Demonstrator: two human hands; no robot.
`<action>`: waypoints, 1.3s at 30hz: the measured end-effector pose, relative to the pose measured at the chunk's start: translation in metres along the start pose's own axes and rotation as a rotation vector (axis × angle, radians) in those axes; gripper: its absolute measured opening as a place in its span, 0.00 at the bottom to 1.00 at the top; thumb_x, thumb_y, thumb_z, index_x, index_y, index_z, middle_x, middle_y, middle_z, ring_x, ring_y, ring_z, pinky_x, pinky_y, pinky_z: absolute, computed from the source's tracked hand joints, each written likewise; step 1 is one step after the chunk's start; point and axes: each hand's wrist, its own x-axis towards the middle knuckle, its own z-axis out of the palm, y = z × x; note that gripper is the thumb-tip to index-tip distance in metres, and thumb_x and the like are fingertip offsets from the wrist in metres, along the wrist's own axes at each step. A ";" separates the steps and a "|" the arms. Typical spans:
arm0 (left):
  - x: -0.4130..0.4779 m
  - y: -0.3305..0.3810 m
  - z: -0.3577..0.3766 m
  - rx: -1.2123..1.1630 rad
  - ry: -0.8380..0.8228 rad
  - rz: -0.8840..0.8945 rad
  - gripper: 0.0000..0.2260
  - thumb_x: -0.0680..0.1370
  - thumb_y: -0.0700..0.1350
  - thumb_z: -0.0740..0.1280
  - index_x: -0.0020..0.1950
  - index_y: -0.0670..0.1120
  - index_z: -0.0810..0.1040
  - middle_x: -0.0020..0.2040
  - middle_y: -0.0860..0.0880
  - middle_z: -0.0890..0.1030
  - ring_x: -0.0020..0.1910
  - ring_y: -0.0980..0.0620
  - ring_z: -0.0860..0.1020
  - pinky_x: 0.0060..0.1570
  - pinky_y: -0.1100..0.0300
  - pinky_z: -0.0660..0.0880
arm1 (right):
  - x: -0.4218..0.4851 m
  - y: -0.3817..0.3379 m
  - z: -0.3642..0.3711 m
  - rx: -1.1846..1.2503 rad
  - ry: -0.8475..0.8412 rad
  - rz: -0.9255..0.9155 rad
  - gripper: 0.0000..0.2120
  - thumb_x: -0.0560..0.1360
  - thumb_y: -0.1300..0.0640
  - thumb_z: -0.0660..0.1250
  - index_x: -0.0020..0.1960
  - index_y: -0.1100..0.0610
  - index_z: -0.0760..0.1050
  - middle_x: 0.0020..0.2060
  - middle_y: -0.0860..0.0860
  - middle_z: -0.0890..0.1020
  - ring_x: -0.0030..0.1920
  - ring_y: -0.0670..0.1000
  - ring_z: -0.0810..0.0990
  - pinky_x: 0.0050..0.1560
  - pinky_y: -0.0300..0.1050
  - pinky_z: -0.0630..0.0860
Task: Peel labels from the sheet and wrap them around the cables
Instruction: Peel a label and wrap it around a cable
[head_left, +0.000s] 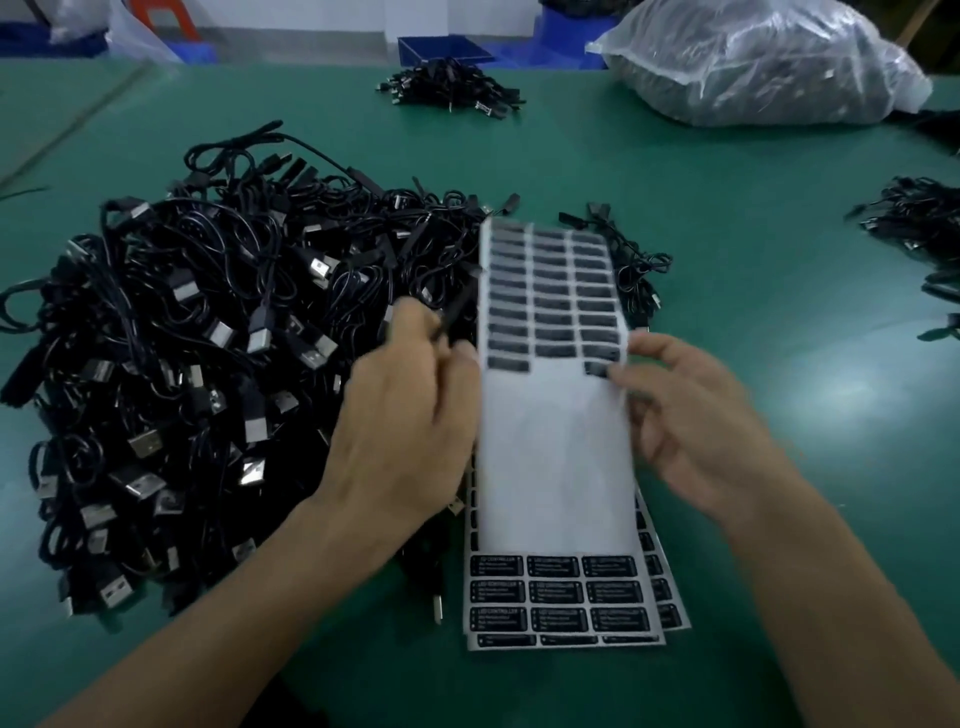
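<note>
A white label sheet (556, 457) lies in front of me on a stack of full sheets (561, 597); black labels fill its far half, and its near half is bare backing. My left hand (410, 410) pinches a thin black cable (460, 306) at the edge of a big heap of black USB cables (208, 364). My right hand (691, 415) is at the sheet's right edge, its fingertips pinching a black label (597, 370) in the nearest row. Both hands are blurred.
A green mat (779, 260) covers the table. A small bundle of cables (452, 91) lies at the far middle, a clear plastic bag of cables (753, 67) at the far right, and more cables (914, 218) at the right edge. Blue bins stand behind.
</note>
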 end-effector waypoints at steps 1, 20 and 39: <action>0.003 0.001 -0.003 -0.076 0.066 -0.020 0.09 0.82 0.48 0.59 0.42 0.51 0.65 0.28 0.48 0.73 0.22 0.52 0.70 0.19 0.59 0.67 | 0.001 0.005 0.003 -0.022 -0.047 0.039 0.10 0.78 0.69 0.64 0.57 0.60 0.75 0.48 0.57 0.87 0.41 0.52 0.86 0.37 0.43 0.83; 0.011 -0.007 -0.014 -0.105 -0.050 -0.144 0.29 0.65 0.44 0.82 0.51 0.57 0.64 0.48 0.73 0.76 0.46 0.69 0.78 0.40 0.73 0.75 | -0.006 0.031 0.030 -0.574 0.048 -0.316 0.17 0.75 0.58 0.75 0.60 0.44 0.77 0.48 0.44 0.84 0.45 0.41 0.83 0.47 0.36 0.79; 0.028 -0.002 -0.042 -0.372 -0.421 -0.406 0.15 0.70 0.42 0.75 0.55 0.40 0.82 0.51 0.39 0.85 0.48 0.38 0.84 0.44 0.35 0.78 | -0.014 0.036 0.043 -0.297 -0.005 -0.417 0.14 0.69 0.63 0.79 0.46 0.47 0.83 0.43 0.45 0.86 0.44 0.43 0.84 0.48 0.35 0.79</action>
